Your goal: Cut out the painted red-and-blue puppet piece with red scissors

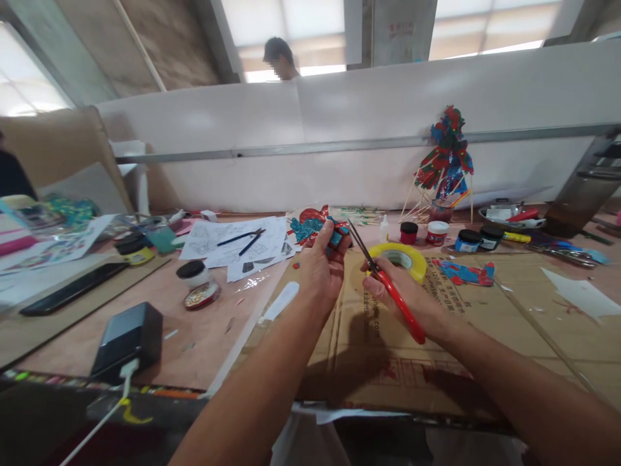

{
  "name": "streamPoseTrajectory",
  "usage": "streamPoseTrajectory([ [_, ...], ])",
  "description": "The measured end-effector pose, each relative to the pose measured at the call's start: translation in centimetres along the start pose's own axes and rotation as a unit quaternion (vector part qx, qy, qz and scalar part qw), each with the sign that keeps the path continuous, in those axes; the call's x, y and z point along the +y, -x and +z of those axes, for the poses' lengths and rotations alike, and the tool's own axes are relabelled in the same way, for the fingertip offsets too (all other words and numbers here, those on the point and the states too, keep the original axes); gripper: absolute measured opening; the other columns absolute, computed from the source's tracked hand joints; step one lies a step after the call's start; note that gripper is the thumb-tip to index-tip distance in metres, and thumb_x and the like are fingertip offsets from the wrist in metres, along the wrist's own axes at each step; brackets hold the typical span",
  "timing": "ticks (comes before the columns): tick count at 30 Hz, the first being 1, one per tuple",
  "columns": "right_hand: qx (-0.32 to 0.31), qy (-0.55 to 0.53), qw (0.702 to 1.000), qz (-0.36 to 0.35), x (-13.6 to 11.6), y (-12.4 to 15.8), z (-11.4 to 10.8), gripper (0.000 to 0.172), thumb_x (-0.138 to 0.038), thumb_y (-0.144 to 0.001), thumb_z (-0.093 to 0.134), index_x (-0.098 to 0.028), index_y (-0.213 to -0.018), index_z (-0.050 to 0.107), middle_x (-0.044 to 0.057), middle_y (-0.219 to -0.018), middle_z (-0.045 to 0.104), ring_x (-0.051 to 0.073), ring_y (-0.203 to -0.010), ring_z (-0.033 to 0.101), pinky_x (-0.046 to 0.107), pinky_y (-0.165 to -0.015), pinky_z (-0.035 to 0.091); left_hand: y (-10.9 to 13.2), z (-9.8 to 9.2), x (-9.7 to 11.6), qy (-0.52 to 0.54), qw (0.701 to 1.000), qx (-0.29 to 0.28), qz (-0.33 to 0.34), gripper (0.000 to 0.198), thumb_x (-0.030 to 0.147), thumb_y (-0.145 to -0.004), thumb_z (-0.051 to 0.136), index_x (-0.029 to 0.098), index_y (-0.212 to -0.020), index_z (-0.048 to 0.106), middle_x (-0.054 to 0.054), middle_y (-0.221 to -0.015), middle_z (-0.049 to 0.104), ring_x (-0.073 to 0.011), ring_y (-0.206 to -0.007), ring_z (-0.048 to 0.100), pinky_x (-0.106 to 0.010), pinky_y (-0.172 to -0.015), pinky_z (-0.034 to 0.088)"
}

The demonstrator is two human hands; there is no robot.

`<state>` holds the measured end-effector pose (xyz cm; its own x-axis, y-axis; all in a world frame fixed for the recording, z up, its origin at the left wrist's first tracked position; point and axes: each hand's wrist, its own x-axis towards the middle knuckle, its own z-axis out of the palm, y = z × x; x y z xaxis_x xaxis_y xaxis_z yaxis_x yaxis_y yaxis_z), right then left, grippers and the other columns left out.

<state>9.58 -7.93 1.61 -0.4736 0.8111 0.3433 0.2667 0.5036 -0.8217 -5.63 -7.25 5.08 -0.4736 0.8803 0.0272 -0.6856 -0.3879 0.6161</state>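
Observation:
My left hand point(326, 265) is closed on a painted cutout point(338, 234) in blue and red, held up above the cardboard. In my right hand point(395, 285) are red-handled scissors point(398, 304), their dark blades angled up and left towards the cutout. Whether the blades touch it I cannot tell. Just behind my right hand lies a roll of yellow tape point(412, 259). A larger red and blue painted piece point(310, 225) shows behind my left hand. To the right, another painted cutout point(468, 272) lies flat on the cardboard sheet point(490, 336).
Paint jars point(437, 233) and a small glue bottle point(384, 228) stand along the back. Painted pieces on sticks point(449, 155) rise behind them. Pliers point(247, 239) rest on printed sheets point(204, 243). A black power bank point(129, 340) with a white cable sits left; a person is beyond the partition.

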Motion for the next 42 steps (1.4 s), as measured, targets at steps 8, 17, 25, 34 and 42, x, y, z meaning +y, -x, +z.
streamPoseTrajectory([
  [8,-0.008,-0.051,0.998,-0.018,-0.1,-0.2,-0.2,0.052,-0.066,-0.092,0.049,-0.018,-0.105,0.064,0.001,-0.070,0.055,0.018,-0.060,0.050,0.031,-0.058,0.041,0.7,-0.2,-1.0,-0.052,0.998,-0.021,0.018,0.026,0.017,-0.063,0.088,0.017,-0.071,0.064,0.005,-0.067,0.067,-0.0083,-0.061,0.064,-0.021,-0.062,0.055],
  [17,-0.004,-0.110,0.994,0.003,0.2,-0.1,-0.1,0.066,-0.074,-0.091,0.046,-0.014,-0.113,0.064,-0.001,-0.067,0.050,0.013,-0.050,0.041,0.028,-0.046,0.036,0.8,-0.1,-1.2,-0.056,0.998,-0.034,-0.007,0.027,0.017,-0.058,0.090,0.015,-0.070,0.066,0.004,-0.066,0.067,-0.0098,-0.059,0.064,-0.021,-0.056,0.055],
  [25,-0.008,-0.118,0.993,0.010,0.5,0.0,-0.2,0.069,-0.080,-0.088,0.044,-0.016,-0.103,0.063,-0.002,-0.068,0.046,0.012,-0.051,0.039,0.027,-0.044,0.035,0.5,-0.2,-1.2,-0.041,0.998,-0.036,-0.004,0.028,0.015,-0.053,0.092,0.015,-0.069,0.068,0.003,-0.068,0.069,-0.0098,-0.060,0.064,-0.022,-0.059,0.058],
  [34,-0.008,-0.121,0.992,0.021,0.3,0.1,-0.1,0.070,-0.082,-0.086,0.045,-0.017,-0.103,0.062,-0.003,-0.066,0.043,0.012,-0.050,0.036,0.026,-0.042,0.033,0.4,-0.3,-1.2,-0.059,0.998,-0.038,-0.004,0.025,0.017,-0.060,0.090,0.016,-0.070,0.067,0.003,-0.068,0.069,-0.0103,-0.062,0.065,-0.024,-0.065,0.060],
  [42,0.007,-0.130,0.991,0.026,0.1,0.1,-0.1,0.065,-0.077,-0.087,0.049,-0.016,-0.103,0.064,-0.005,-0.061,0.040,0.011,-0.048,0.030,0.026,-0.042,0.029,0.3,-0.3,-1.3,-0.051,0.998,-0.036,-0.009,0.026,0.014,-0.058,0.090,0.015,-0.069,0.067,0.003,-0.068,0.069,-0.0097,-0.059,0.064,-0.023,-0.061,0.059],
])
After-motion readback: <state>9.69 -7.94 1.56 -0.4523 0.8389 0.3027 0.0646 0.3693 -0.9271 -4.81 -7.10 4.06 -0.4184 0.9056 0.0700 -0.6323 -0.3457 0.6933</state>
